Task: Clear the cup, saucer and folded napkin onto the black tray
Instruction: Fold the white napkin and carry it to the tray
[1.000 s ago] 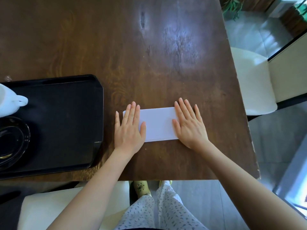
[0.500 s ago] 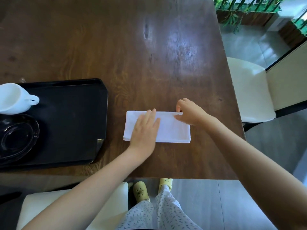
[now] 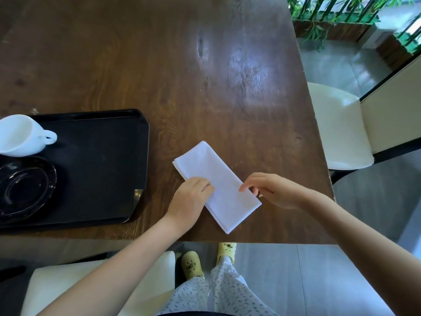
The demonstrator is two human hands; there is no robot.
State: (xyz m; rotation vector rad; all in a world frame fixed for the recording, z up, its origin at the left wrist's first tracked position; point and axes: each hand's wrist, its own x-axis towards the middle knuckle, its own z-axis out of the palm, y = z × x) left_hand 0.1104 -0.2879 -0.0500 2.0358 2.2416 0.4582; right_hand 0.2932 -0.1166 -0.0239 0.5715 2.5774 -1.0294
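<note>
A white folded napkin (image 3: 214,183) lies diagonally on the brown table, near its front edge. My left hand (image 3: 190,201) grips the napkin's left long edge, fingers curled onto it. My right hand (image 3: 271,190) pinches the right long edge between thumb and fingers. To the left is the black tray (image 3: 98,165). On it a white cup (image 3: 19,135) stands at the far left with its handle pointing right. A dark glass saucer (image 3: 22,185) sits just in front of the cup.
The wooden table (image 3: 182,65) ends close to my body and on the right. A cream chair (image 3: 337,126) stands past the right edge, another cream seat (image 3: 68,286) below me on the left. Plants (image 3: 330,17) are at the far right.
The napkin has turned from lying straight across to a diagonal. Both hands went from flat on it to gripping its long edges. The view shifted, showing more of the cup.
</note>
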